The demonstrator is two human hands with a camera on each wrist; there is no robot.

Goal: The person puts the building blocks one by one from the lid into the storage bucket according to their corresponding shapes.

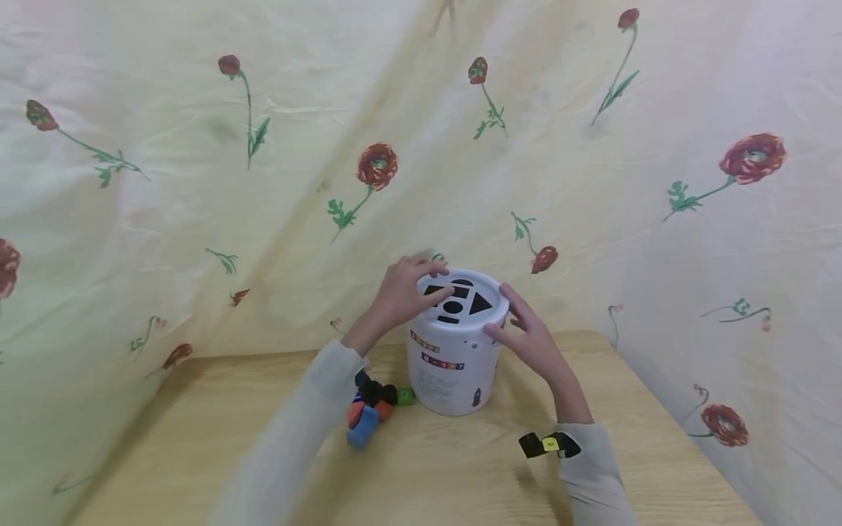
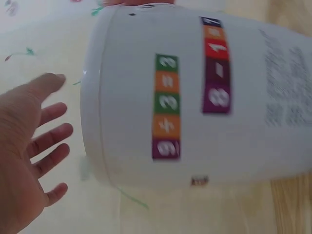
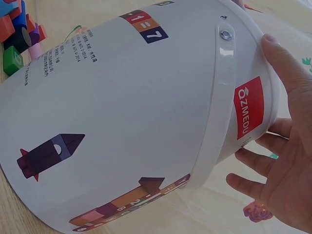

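A white bucket [image 1: 454, 380] printed with coloured sums stands upright on the wooden table. Its white lid [image 1: 498, 301] has dark cut-out shapes, among them a triangle and a circle. Above the left part of the lid is my left hand [image 1: 403, 294], thumb and fingers apart; the left wrist view shows nothing between them. My right hand [image 1: 531, 342] spreads along the right side of the lid. In the right wrist view its thumb [image 3: 280, 56] touches the rim, while the loosely extended fingers [image 3: 261, 163] lie beside the bucket's upper edge.
Several coloured blocks, including a blue one [image 1: 363, 427] and a green one [image 1: 404, 397], lie in a pile left of the bucket. A white handle strap [image 3: 223, 87] runs down the bucket's side. Behind the table [image 1: 460, 467] hangs a flowered cloth [image 1: 296, 183].
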